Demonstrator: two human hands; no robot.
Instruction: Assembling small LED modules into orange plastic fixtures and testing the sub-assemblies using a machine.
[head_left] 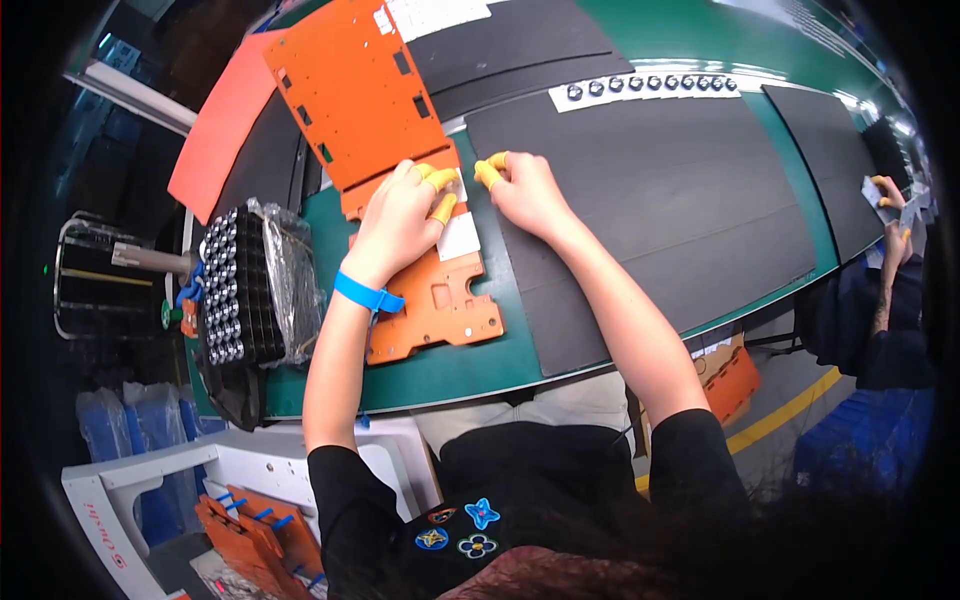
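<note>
At the near edge of the green worktop, an orange plate is lying flat, and both hands are bunched at its upper end. The left hand is curled down over the plate, its yellow-capped fingers pressed to a small white label; what exactly is pinched cannot be told. The right hand is closed loosely just beside it, fingertips at the plate's top edge, on the black mat. One label is seen already stuck on the plate, so the sticking looks to be under way, not finished. A second orange plate lies further up, apparently waiting. A strip of black round parts stands well apart and untouched, as does the tray of metal caps at the left. Plenty seems left.
</note>
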